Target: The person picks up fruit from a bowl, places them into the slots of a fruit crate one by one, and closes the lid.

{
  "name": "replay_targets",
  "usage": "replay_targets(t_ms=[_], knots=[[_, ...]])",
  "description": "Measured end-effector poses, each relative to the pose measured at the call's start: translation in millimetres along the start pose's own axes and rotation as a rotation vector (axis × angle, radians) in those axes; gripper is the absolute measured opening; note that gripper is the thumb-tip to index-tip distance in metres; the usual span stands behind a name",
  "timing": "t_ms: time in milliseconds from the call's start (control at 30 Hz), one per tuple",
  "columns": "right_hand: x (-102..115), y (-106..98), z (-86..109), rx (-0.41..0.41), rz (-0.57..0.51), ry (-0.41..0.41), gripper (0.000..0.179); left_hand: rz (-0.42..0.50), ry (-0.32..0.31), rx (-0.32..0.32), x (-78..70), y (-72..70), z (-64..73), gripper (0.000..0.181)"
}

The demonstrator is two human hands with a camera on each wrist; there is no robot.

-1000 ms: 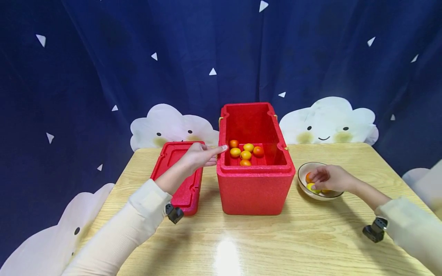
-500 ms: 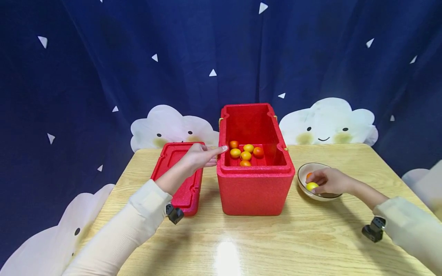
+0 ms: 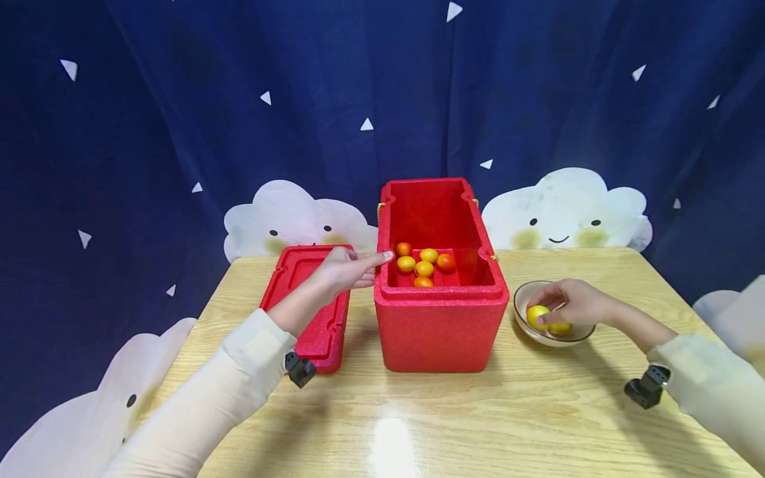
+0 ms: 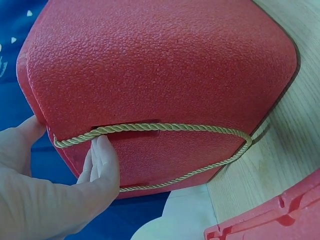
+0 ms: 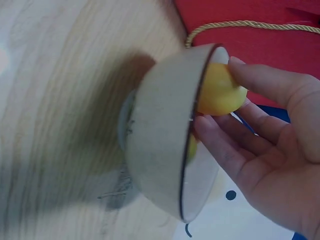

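My left hand [image 3: 348, 269] holds the near-left rim of a red foam box [image 3: 442, 340]. Its thumb lies over the rim, and its fingers reach the outer wall by a gold rope handle [image 4: 200, 127]. Several yellow and orange-red oval fruits [image 3: 424, 269] lie on the box floor. Over at the right, my right hand [image 3: 578, 303] pinches a yellow fruit [image 5: 222, 92] between thumb and fingers at the mouth of a cream bowl [image 5: 155, 115] with a dark rim. Another yellow fruit [image 3: 560, 328] sits in that bowl, partly hidden by the hand.
A red lid [image 3: 305, 265] lies on the wooden table [image 3: 442, 425] left of the box, beneath the left forearm. Behind the table hangs a dark blue curtain [image 3: 323, 86] with white triangles and cloud shapes.
My right hand has closed its fingers on the yellow fruit and raised it slightly within the bowl. The left hand stays on the box rim.
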State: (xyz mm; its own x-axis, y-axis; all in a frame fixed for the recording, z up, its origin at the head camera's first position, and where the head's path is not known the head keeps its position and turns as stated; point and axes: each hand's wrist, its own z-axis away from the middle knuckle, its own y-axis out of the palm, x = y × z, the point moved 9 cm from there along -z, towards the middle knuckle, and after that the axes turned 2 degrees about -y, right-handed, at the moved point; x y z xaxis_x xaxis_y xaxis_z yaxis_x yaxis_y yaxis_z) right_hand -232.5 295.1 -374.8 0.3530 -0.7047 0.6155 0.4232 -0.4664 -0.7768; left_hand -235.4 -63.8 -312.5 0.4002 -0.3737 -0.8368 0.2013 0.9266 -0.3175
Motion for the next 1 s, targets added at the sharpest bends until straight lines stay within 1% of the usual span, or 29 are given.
replay_targets(t_ms=[133,233,433,567,700,933,1000], knots=[[2.8,-9.4,-2.0,-0.026,0.020,0.016,0.035,-0.006,0.001,-0.006,-1.1,-1.3,-0.4,0.070],[7.9,-16.0,-3.0,-0.037,0.005,0.003,0.037,-0.002,-0.003,-0.009,-1.6,-2.4,-0.1,0.070],[16.3,-24.9,-5.2,-0.020,-0.052,-0.004,0.038,-0.001,-0.010,-0.015,-1.0,-4.1,-1.0,0.070],[20.3,-31.2,-6.5,-0.029,-0.050,-0.012,0.035,-0.005,-0.014,-0.014,-0.6,-3.9,-2.3,0.071],[25.9,-35.5,-7.5,-0.038,-0.066,-0.037,0.032,-0.010,-0.011,-0.008,-0.3,-2.8,-3.6,0.069],[31.4,-42.1,-9.9,-0.041,-0.085,-0.031,0.034,-0.010,-0.013,-0.004,1.0,-1.6,-3.1,0.067],[33.6,-43.4,-11.4,-0.041,-0.088,-0.043,0.034,-0.014,-0.015,-0.004,1.6,-1.5,-2.6,0.067]])
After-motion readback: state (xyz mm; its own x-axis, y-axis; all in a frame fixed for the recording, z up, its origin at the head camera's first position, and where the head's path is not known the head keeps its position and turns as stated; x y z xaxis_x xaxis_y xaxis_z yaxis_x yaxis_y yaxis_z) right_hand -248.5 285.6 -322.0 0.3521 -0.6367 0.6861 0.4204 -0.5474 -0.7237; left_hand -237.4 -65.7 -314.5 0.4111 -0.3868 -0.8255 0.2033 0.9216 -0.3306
